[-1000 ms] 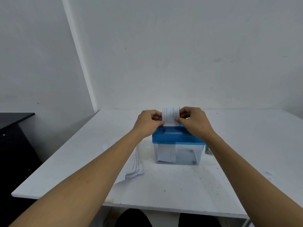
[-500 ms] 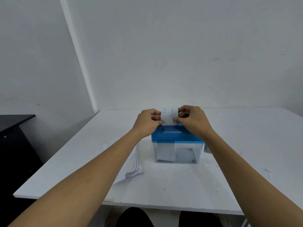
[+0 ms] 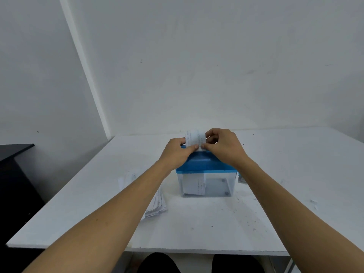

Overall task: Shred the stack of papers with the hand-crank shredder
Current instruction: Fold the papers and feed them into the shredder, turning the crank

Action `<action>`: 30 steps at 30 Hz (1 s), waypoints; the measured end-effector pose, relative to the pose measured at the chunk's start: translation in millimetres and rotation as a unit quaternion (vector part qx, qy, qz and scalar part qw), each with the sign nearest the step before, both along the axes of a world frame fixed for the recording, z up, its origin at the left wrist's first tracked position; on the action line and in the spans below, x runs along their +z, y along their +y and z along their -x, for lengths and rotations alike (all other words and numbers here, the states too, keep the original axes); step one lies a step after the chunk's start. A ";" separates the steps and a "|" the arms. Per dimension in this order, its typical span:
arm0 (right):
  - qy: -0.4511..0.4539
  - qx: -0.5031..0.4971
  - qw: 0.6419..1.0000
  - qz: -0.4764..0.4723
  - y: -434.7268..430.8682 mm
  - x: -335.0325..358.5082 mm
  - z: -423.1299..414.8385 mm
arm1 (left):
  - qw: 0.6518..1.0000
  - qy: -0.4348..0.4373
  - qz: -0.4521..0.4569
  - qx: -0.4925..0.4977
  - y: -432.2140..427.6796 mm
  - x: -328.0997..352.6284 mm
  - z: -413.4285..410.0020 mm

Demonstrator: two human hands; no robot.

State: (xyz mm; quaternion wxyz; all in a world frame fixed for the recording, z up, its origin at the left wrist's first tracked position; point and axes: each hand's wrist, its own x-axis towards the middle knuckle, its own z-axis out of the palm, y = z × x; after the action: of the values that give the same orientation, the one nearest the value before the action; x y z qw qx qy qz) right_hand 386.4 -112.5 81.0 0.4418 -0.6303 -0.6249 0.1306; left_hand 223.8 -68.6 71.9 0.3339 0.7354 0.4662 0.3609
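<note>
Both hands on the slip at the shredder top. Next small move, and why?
Probably ease the slip down into the shredder's blue lid. The left hand and right hand both pinch its lower edge, and it stands upright above the lid, so it seems barely fed in.

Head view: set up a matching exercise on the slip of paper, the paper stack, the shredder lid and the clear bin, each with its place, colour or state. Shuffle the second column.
Column A
1. slip of paper
2. stack of papers
3. shredder lid
4. clear bin

Column B
a. blue
b. lies flat on the table
c. see-through, paper inside
d. pinched upright by left hand and right hand

Pairs: 1-d, 2-b, 3-a, 4-c
</note>
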 end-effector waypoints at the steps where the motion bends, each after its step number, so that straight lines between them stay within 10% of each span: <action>1: 0.005 -0.003 1.000 -0.003 -1.2 1.0 -1.3 | 1.000 -0.004 -0.001 0.002 0.7 -1.1 -1.2; 11: 0.086 -0.107 0.990 -0.029 -66.4 -51.8 -51.4 | 0.998 -0.058 -0.020 0.013 5.0 -20.5 -3.4; 22: -0.129 -0.108 0.986 0.013 -89.9 -109.6 -32.8 | 0.998 -0.054 -0.027 0.014 6.0 -26.5 -5.9; 30: -0.115 -0.088 0.978 0.152 -100.1 -41.2 -40.6 | 0.997 -0.063 -0.029 0.022 4.6 -28.0 -6.7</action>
State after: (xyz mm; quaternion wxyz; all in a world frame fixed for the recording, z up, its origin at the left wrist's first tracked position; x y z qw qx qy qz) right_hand 427.0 -212.6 39.8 0.2763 -0.7531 -0.5866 0.1116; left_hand 230.5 -64.0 43.9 0.3327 0.7103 0.4497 0.4273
